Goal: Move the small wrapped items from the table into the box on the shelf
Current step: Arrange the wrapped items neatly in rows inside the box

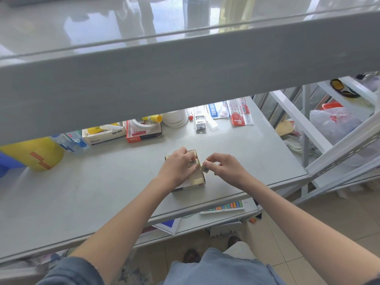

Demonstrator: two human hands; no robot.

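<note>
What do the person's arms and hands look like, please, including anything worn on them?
Both forearms are bare. The left hand and right hand show no gloves, rings or watch. A blue-grey denim-like sleeve covers the left upper arm; the right sleeve is out of view.

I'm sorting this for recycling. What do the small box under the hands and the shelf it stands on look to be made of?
The small box looks like thin cardboard, matt beige, with printed sides and folded edges. The shelf looks like painted or coated metal, pale grey with a soft sheen and a folded front lip, though it might be laminate. The little item pinched in the right hand seems paper-wrapped, but it is too small to be sure.
</note>
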